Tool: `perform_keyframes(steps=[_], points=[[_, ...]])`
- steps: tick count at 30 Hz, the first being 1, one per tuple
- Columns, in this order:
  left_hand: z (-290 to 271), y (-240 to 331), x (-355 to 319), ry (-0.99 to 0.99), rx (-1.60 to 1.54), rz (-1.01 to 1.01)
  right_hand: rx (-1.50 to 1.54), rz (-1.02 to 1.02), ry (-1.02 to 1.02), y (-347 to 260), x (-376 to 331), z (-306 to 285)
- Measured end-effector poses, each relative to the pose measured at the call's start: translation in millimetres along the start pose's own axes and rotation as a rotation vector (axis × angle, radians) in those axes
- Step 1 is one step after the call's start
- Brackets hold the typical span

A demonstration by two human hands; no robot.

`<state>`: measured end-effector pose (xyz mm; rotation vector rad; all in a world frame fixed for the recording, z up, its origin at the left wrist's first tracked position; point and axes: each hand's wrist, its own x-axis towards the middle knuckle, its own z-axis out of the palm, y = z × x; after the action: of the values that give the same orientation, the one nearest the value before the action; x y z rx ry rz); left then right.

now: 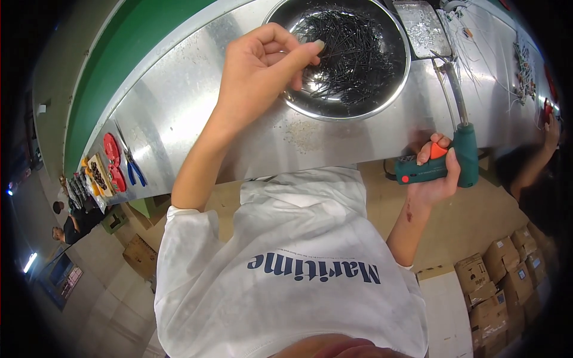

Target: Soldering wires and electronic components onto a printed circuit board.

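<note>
My left hand (pixel 262 65) reaches over the near rim of a round steel bowl (pixel 391 98) filled with several thin black wire pieces (pixel 349 51). Its thumb and forefinger are pinched together just above the pile; whether a piece sits between them is not visible. My right hand (pixel 439 179) hangs off the front edge of the metal table (pixel 179 89), gripping a green pistol-shaped soldering gun (pixel 453 161) with an orange trigger. The gun's long metal tip (pixel 450 83) points up over the table, right of the bowl.
A flat metal tray of small silver parts (pixel 424 27) lies behind the bowl. Thin wires (pixel 495 48) are spread at the right. Blue-handled pliers (pixel 134 170) and red pieces (pixel 111 149) lie far left. Another person's hand (pixel 550 128) is at the right; cardboard boxes (pixel 501 280) stand below.
</note>
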<state>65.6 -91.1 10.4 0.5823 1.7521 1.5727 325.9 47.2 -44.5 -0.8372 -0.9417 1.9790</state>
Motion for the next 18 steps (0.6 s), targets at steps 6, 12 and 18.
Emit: perform_keyframes(steps=[6,12,18], points=[[-9.1,-8.3,-0.5,0.013,0.400,0.069,-0.012,-0.007,0.002,0.4,0.4,2.3],[2.0,-6.0,0.0,-0.007,0.893,0.459,0.002,0.000,-0.008,-0.1,-0.3,-0.2],[4.8,-13.8,9.4,-0.066,0.962,0.488,0.014,-0.001,-0.019,0.5,-0.2,-2.0]])
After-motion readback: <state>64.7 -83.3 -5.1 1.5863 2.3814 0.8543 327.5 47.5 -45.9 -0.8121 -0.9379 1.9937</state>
